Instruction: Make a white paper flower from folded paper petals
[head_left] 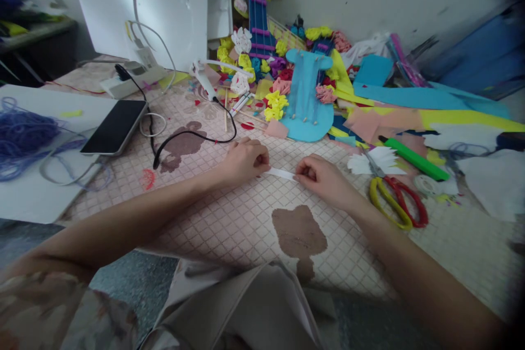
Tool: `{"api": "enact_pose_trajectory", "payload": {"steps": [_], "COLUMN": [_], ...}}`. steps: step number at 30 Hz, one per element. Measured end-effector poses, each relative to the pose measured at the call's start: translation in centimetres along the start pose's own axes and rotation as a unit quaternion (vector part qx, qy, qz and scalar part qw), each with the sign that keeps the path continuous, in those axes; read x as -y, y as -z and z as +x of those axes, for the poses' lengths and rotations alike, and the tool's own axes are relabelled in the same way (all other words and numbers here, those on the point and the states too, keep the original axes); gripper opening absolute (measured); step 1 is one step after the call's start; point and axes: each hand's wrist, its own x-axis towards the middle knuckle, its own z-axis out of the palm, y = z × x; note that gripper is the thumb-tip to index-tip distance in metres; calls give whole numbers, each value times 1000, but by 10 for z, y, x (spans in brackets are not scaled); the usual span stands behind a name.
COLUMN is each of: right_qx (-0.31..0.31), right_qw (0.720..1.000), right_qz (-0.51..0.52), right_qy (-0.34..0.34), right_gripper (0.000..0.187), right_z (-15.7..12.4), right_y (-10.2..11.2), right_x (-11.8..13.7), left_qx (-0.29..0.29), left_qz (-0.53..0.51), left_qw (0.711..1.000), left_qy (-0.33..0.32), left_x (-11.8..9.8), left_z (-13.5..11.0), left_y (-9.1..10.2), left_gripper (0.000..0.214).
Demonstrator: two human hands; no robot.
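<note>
A narrow white paper strip (281, 173) stretches between my two hands just above the patterned tablecloth (229, 219). My left hand (245, 160) pinches its left end with curled fingers. My right hand (322, 178) is closed on the other end, thumb and fingers pressed together. Both forearms rest on the cloth near the table's front edge.
Red and yellow scissors (394, 197) and a green marker (414, 158) lie right of my right hand. A blue foam guitar shape (305, 98), paper flowers and coloured sheets pile up behind. A phone (115, 127), black cable, power strip and blue yarn (22, 134) sit at left.
</note>
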Motion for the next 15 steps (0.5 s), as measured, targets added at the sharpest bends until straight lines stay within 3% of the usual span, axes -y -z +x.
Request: {"api": "enact_pose_trajectory", "payload": {"steps": [7, 12, 15], "right_qx": [-66, -67, -67], "right_qw": [998, 992, 991], "right_qz": [17, -31, -17], "right_qy": [6, 98, 118], "right_gripper": [2, 5, 7], "right_z": [-6, 4, 11], "right_y": [3, 13, 15], "right_x": [5, 14, 19], "left_qx": [39, 88, 90], "left_qz": [-88, -167, -146], "left_qw": [995, 981, 985], "left_qy": [-5, -35, -27], "left_x": [1, -12, -19], "left_z": [3, 13, 18], "left_y": [12, 22, 21], "left_gripper": [6, 34, 20]}}
